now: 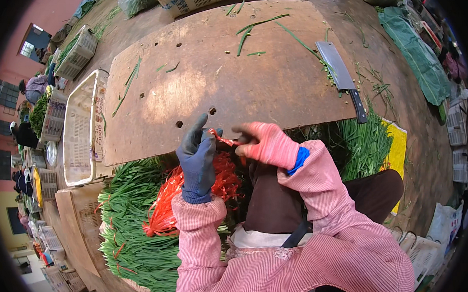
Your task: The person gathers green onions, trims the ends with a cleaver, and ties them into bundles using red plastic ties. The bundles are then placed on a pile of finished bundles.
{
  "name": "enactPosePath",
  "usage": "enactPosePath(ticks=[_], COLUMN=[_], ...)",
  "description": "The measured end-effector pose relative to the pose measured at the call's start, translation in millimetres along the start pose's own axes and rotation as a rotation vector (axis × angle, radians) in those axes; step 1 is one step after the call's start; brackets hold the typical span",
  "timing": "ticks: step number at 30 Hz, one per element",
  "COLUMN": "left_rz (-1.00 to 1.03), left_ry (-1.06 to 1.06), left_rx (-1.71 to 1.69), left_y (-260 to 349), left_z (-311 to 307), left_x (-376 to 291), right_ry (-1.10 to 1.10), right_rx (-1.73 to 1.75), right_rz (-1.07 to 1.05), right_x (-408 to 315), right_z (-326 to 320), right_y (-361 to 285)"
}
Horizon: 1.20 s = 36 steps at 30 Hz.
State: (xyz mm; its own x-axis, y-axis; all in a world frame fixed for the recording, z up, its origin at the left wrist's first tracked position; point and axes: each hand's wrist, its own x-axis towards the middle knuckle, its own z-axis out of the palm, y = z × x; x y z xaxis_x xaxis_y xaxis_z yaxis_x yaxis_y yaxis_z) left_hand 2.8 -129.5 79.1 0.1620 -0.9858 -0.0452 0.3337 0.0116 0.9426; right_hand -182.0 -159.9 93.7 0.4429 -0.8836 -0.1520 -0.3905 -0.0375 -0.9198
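A short strip of red plastic tie (227, 141) runs between my two hands above my lap, at the near edge of the wooden board (145, 127). My left hand (198, 161), in a blue-grey glove, pinches one end, with one finger pointing up. In a pink-and-white glove, my right hand (269, 144) grips the other end. A loose bundle of red plastic ties (166, 209) lies under my left wrist, on tied bunches of green garlic chives (140, 246). More loose chives (365, 145) lie beyond my right knee.
A cleaver (336, 67) with a black handle lies at the board's right edge, among chive scraps. Left of the board stands a white plastic crate (78, 130). A yellow sack (396, 145) is on the floor at right, near a green tarp (415, 53). Other people work at far left.
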Motion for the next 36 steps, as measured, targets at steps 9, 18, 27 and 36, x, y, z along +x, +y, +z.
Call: enactPosePath(ticks=[9,18,27,36], left_rz=[0.059,0.089,-0.025,-0.095], left_ry=[0.061,-0.023,-0.117,-0.029], left_rx=[0.108,0.336,0.295,0.163], left_y=[-9,-11,-6,4], left_z=[18,15,26,16], left_x=[-10,-20,-34,-11], right_ry=[-0.133,0.103,0.152,0.019], right_rx=[0.569,0.088,-0.199,0.416], right_rz=[0.179,-0.2,-0.279,0.136], right_x=[12,10,10,3], right_z=[6,15,11,-12], right_y=[-8,11,14,6])
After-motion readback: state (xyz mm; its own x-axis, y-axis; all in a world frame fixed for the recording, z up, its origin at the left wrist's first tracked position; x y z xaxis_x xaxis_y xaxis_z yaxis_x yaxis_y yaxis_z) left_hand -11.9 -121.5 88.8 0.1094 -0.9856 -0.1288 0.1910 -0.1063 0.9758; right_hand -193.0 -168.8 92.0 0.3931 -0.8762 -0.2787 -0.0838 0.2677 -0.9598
